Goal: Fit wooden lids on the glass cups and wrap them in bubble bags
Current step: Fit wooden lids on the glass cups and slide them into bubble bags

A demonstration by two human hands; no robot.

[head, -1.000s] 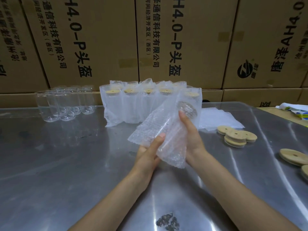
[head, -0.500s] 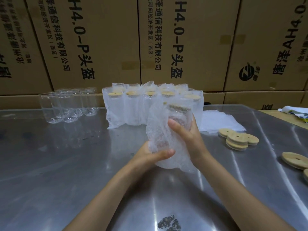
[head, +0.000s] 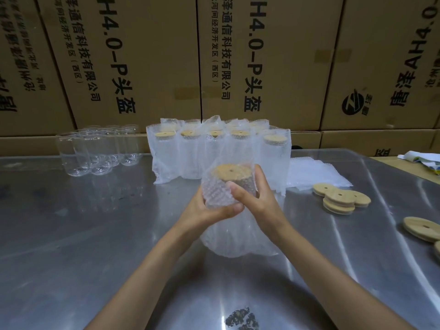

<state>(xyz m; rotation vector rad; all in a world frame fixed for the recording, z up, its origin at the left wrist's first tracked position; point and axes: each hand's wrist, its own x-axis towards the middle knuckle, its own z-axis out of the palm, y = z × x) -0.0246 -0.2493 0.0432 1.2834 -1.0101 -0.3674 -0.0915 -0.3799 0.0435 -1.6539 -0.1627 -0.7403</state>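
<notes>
I hold a lidded glass cup (head: 228, 171) upright inside a clear bubble bag (head: 238, 239) over the steel table. My left hand (head: 209, 208) grips the bagged cup low on its left side, thumb across the front. My right hand (head: 257, 198) grips it from the right, fingers wrapped round the bag just below the wooden lid. Behind stand several wrapped cups (head: 214, 153) with lids. Several bare glass cups (head: 95, 151) stand at the back left. Loose wooden lids (head: 340, 198) lie to the right.
The steel table (head: 95, 234) carries a stack of flat bubble bags (head: 314, 172) behind the loose lids, and more lids (head: 421, 228) at the right edge. Cardboard boxes (head: 142, 55) wall off the back. A dark stain (head: 241, 319) marks the near table.
The bagged cup went from tilted with its lid end up-right to upright, lid facing me. The bag has slid down over the cup, and both hands have closed round it.
</notes>
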